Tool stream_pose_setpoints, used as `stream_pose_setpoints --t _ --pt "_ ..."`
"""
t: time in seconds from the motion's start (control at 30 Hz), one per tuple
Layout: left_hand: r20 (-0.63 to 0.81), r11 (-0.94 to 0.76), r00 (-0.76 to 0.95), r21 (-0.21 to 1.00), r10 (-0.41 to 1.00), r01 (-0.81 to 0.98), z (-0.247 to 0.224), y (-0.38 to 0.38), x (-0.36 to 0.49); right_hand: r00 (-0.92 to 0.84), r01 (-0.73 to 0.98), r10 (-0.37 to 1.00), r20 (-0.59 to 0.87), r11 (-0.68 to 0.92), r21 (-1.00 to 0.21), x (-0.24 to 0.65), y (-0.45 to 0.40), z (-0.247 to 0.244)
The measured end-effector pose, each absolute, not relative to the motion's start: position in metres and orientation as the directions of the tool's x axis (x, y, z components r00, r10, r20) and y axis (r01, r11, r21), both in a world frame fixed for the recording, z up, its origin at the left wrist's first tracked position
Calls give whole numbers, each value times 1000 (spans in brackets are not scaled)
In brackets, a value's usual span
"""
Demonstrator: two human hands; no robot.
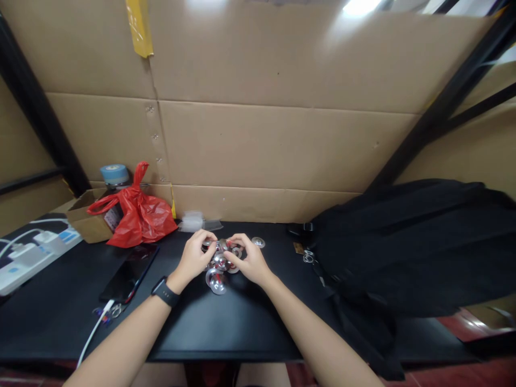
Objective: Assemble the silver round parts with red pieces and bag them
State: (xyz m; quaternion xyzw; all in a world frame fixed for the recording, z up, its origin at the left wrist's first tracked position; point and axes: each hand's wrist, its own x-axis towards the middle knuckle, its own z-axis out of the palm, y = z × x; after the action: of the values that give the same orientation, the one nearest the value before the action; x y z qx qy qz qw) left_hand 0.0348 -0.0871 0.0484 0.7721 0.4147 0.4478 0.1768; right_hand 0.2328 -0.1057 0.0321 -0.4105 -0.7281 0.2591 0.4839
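Observation:
A small pile of shiny, silvery domed discs (218,282) with clear rims and reddish glints lies on the black table (217,330). Over its left side is my left hand (196,253), its fingers curled and closed around a disc at the top of the pile. From the right, my right hand (249,259) meets it, thumb and forefinger closed about the same spot. The discs are small and the fingers partly cover them, so their exact kind is unclear. One single disc (258,242) lies apart, just beyond my right hand.
On the left are a phone (131,273) on a white cable, a power strip (38,258), a cardboard box (91,217) and a tied red plastic bag (141,215). Black cloth (403,247) covers the right side, with keys (308,256) beside it. A cardboard wall (258,145) closes the back.

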Motion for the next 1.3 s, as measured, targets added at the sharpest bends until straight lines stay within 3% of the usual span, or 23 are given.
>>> stream_pose_setpoints --t 0.43,0.63,0.77,0.87,1.13,1.3 --pt "517 -666 425 627 744 404 40 -88 41 -247 329 857 453 514 -792 231 -110 31" --pt "523 -686 449 478 724 549 42 -81 31 -220 356 840 496 542 -761 235 -103 28" --pt "493 -519 340 288 801 805 42 -61 -1 -129 482 843 522 513 -710 255 -90 27" --pt "456 -391 261 218 851 894 37 -45 -28 -72 562 850 522 467 -683 283 -74 21" --pt "318 -361 275 252 907 898 23 -36 -37 5 824 947 321 178 -537 332 -52 -5" --pt "346 -537 440 269 829 800 17 -43 -19 -43 896 963 266 155 -416 328 -54 -6"
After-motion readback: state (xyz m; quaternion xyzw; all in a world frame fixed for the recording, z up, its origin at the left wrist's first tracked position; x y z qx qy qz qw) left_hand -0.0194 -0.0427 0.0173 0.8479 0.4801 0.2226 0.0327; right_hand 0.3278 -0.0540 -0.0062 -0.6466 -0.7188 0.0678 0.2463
